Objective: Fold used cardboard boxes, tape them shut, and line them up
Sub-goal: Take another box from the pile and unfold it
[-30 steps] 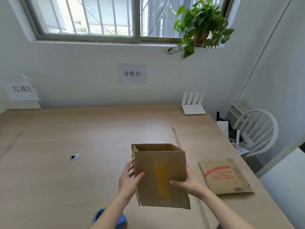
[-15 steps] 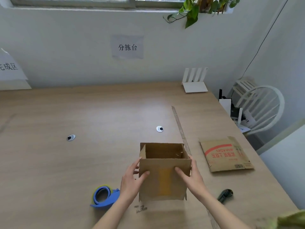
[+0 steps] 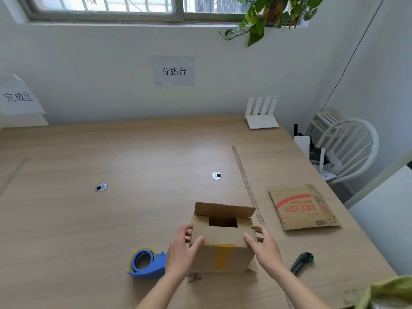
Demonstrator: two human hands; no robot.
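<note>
We hold a small cardboard box (image 3: 223, 248) on the near part of a wooden table (image 3: 111, 219), one hand on each side. Our left hand (image 3: 181, 249) wraps the box's left edge, thumb laid across the folded near flap and fingers curled round the side wall. Our right hand (image 3: 264, 247) does the same on the right, thumb on top and fingers hooked round the right wall, so both hands grip the box. The near flap lies flat; the far flap (image 3: 224, 209) stands half raised, leaving a dark rectangular gap in the top. A strip of yellowish tape (image 3: 223, 256) runs down the box's front face.

Just left of the box, close to our left wrist, sits a blue tape dispenser (image 3: 146, 263). To the right of our right forearm lies a dark utility knife (image 3: 301, 263) on the table. Farther right, apart from the box, a flattened cardboard box (image 3: 304, 207) with red printing lies flat near the table's right edge. A long thin strip (image 3: 245, 177) runs along the table from the far side toward us, passing just right of the box. A white router (image 3: 262, 114) stands at the table's far edge against the wall, and a white chair (image 3: 347, 143) sits beyond the right side. A paper sign (image 3: 174, 71) hangs on the wall under the window, where a green plant (image 3: 267, 14) trails from the sill.
</note>
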